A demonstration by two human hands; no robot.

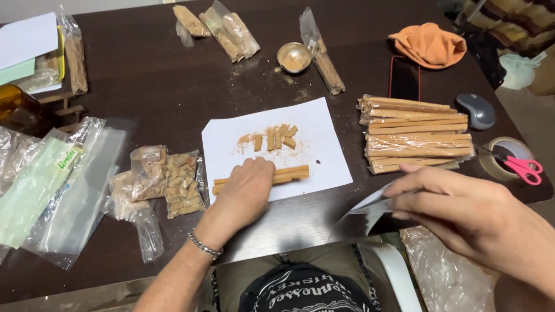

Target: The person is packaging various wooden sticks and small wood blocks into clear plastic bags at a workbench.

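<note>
Brown sticks point(277, 174) are pinned flat on the white paper point(324, 156) by the left hand point(245, 190); a knife blade point(361, 214) is gripped in the right hand point(462, 211). Cut pieces point(277, 138) lie above, bundled sticks point(416, 134) right on the table point(167, 81).

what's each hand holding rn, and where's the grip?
Left hand presses down on the long tan wooden sticks on the white paper sheet, covering their left ends. Right hand grips a broad steel blade; the grip point is hidden.
</note>
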